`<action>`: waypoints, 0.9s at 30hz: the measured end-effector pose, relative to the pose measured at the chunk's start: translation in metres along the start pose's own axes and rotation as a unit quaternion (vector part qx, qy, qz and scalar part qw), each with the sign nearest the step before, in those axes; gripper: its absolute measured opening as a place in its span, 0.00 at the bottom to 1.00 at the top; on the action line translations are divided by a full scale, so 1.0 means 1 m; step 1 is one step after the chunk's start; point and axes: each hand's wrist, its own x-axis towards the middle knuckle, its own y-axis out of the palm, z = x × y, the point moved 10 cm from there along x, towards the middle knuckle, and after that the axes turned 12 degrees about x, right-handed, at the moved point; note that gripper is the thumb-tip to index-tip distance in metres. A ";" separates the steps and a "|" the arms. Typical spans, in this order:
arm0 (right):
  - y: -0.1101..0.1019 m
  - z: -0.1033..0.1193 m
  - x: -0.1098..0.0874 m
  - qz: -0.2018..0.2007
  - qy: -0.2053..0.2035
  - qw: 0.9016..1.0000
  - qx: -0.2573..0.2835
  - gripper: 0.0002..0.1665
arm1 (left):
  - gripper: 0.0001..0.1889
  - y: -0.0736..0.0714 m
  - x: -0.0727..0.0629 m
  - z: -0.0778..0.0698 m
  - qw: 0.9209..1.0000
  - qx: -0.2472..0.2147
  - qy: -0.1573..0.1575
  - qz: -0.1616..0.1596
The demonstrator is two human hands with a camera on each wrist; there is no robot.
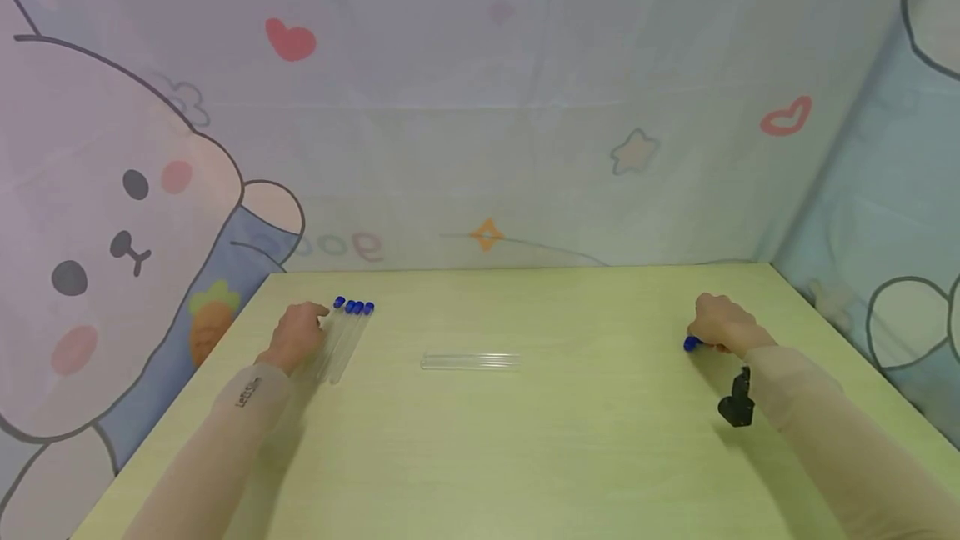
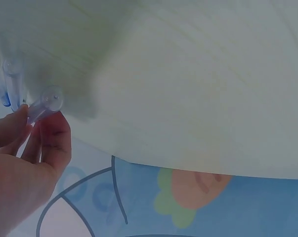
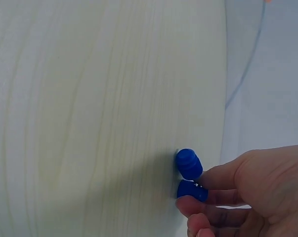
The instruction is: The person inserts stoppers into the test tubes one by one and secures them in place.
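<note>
At a pale desk (image 1: pixel 570 440) before a cartoon-print backdrop (image 1: pixel 465 132), the left hand (image 1: pixel 295 335) pinches a clear tube (image 2: pixel 49 101) and the right hand (image 1: pixel 723 323) a blue cap (image 3: pixel 192 190).

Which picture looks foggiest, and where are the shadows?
Left wrist: foggiest, the tube looking washed out, shadow at upper left; right wrist: soft shadow beside the blue caps; head: shadows on the table beside both sleeves.
</note>
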 end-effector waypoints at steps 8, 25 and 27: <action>0.001 -0.001 0.005 -0.010 -0.015 1.000 0.004 0.09 | 0.22 0.005 -0.004 -0.002 1.000 -0.003 0.005 0.002; 0.001 0.005 0.007 -0.024 -0.033 0.999 -0.013 0.05 | 0.19 0.004 -0.007 -0.006 1.000 -0.002 0.005 0.008; 0.001 0.007 0.007 -0.025 -0.039 0.999 -0.018 0.04 | 0.19 0.002 -0.006 -0.008 1.000 0.000 0.002 0.008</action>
